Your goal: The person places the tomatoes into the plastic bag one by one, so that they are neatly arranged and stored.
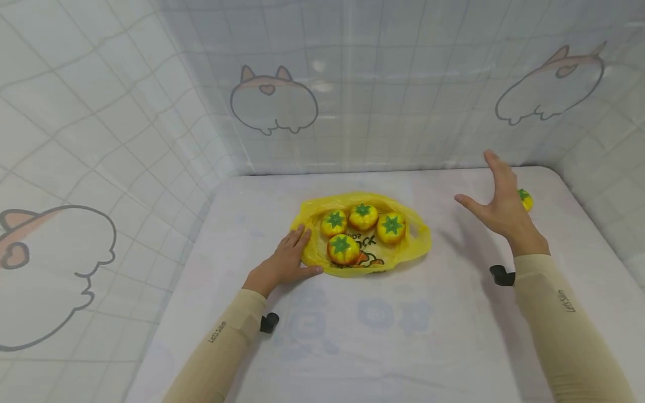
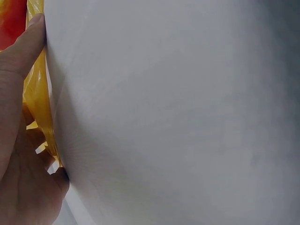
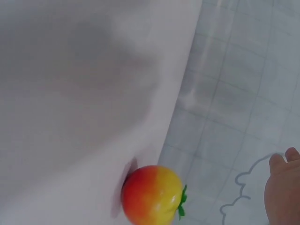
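Observation:
A yellow plastic bag (image 1: 415,246) lies spread open on the table, with several yellow-and-red fruits (image 1: 344,249) inside, each topped by green star-shaped leaves. My left hand (image 1: 287,260) rests against the bag's left side, thumb and fingers spread along its edge. In the left wrist view, the left thumb (image 2: 29,44) touches the yellow plastic. My right hand (image 1: 501,210) is raised over the table's right side, thumb and fingers wide apart, holding nothing. Just beyond it sits one more such fruit (image 1: 526,200), partly hidden by the hand; the right wrist view shows this fruit (image 3: 152,194) on its own.
The table (image 1: 353,358) has a pale cloth with faint blue print. White tiled-pattern curtains (image 1: 383,112) with dog drawings stand close behind its back edge and along both sides. Dark wrist camera mounts (image 1: 269,323) stick out under both forearms.

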Demonstrator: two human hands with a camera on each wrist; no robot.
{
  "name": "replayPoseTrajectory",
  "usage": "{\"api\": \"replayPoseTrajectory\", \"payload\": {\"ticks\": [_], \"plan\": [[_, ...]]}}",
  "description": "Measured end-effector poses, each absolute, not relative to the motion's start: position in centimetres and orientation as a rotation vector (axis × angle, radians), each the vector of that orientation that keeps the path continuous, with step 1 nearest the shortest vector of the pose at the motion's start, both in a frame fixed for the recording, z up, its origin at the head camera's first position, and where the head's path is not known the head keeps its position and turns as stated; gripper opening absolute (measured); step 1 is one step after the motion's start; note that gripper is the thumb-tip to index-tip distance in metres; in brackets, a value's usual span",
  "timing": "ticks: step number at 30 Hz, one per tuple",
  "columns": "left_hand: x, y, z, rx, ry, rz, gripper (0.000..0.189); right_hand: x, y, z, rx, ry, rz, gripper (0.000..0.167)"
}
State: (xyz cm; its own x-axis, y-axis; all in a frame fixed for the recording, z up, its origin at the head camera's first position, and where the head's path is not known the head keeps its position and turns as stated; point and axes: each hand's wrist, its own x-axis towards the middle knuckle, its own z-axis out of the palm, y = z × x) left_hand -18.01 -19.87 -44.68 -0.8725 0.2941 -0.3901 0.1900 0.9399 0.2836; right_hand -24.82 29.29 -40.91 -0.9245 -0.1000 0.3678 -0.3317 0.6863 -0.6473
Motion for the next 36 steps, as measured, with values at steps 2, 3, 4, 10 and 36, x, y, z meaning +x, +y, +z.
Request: {"api": "replayPoseTrajectory", "payload": {"ticks": [2,3,4,10,36], "plan": [[-18.0,-19.9,-44.8,0.348,2.661,0.319,0.112,-24.9,29.6,-41.1,0.35,-2.582,1.093,0.106],[-18.0,-19.9,-44.8,0.347,2.662,0.314,0.112,-24.9,29.7,-41.2,0.342,-2.585,1.099,0.106],[-18.0,-19.9,-44.9,0.35,2.663,0.314,0.112,-24.9,29.9,-41.3,0.333,-2.586,1.101,0.107],[-18.0,-20.0,-44.9,0.346,2.662,0.328,0.112,-24.9,30.9,-41.6,0.253,-2.624,1.093,0.106],[-17.6,-19.7,-44.2,0.331,2.657,0.332,0.11,-24.8,36.3,-44.7,-0.21,-2.853,1.077,0.109]]}}
